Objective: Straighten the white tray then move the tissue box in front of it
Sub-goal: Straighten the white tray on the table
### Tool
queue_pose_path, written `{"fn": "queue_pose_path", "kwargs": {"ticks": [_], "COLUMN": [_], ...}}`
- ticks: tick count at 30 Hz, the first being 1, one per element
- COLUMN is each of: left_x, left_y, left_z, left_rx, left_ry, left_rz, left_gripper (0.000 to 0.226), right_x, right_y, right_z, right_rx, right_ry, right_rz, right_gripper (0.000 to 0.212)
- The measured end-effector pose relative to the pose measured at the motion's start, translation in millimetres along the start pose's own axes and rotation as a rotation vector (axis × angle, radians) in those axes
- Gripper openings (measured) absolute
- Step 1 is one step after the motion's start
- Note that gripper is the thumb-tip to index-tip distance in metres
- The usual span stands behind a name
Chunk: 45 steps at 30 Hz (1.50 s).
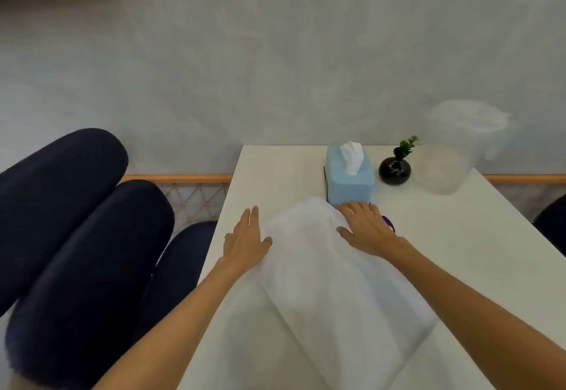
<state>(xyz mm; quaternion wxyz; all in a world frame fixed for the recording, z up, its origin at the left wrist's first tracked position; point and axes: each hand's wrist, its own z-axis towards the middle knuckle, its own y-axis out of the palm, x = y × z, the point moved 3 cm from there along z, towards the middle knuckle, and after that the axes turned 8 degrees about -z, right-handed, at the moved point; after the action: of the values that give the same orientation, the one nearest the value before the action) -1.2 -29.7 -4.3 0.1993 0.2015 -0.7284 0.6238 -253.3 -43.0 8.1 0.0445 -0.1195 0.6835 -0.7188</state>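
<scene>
Bare forearms reach in from the bottom edge, and between them the white tray point(330, 267) lies skewed on the white worktop point(459, 236), its long axis running diagonally from near right to far left. On the left, dark blue chair backs point(76, 236) line the worktop's side. Left hand point(245, 236) is flat and spread, fingers together-ish, resting at the tray's far-left edge; right hand point(367, 227) is spread too, palm down on the far-right corner. Neither pinches anything. Looks like a light, stiff, smooth plastic tray, so it should swivel easily under two flat palms at opposite edges, though it may skid. Just beyond it, touching or nearly so, stands the light-blue tissue box point(350, 178), a tissue poking up; soft-sided and light, best gripped across its long sides. Further right, a black vase point(394, 170) with a green sprig, then a clear lidded container point(453, 150). No writing is readable anywhere.
</scene>
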Motion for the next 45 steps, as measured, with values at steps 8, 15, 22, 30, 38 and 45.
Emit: {"fn": "queue_pose_path", "kwargs": {"ticks": [8, 15, 22, 30, 38, 45], "left_x": [-29.3, -33.9, -25.7, -61.2, -95.2, -104.7], "left_y": [14.2, 34.0, 52.3, 26.0, -5.3, -24.3], "left_z": [-21.4, -48.4, -64.1, -36.7, 1.3, 36.6], "left_rx": [0.089, -0.041, -0.099, -0.007, 0.062, 0.081], "left_ry": [-0.258, -0.456, -0.365, -0.292, -0.239, -0.185], "left_rz": [-0.294, -0.548, -0.673, -0.424, -0.213, -0.126], "left_gripper": [0.068, 0.049, 0.044, 0.023, 0.018, 0.023], "right_x": [6.9, 11.1, 17.4, 4.3, -33.4, -53.2], "right_y": [36.6, 43.8, 42.4, 49.0, 51.2, 45.9], "right_z": [-11.9, -17.3, -22.6, -30.5, -25.8, -11.9], "right_rx": [-0.274, -0.261, -0.244, -0.254, -0.247, -0.235], "right_ry": [0.205, 0.298, 0.402, 0.384, 0.373, 0.394], "right_rz": [0.06, 0.194, 0.193, 0.367, 0.491, 0.539], "right_gripper": [0.056, 0.056, 0.054, 0.036, 0.032, 0.038]}}
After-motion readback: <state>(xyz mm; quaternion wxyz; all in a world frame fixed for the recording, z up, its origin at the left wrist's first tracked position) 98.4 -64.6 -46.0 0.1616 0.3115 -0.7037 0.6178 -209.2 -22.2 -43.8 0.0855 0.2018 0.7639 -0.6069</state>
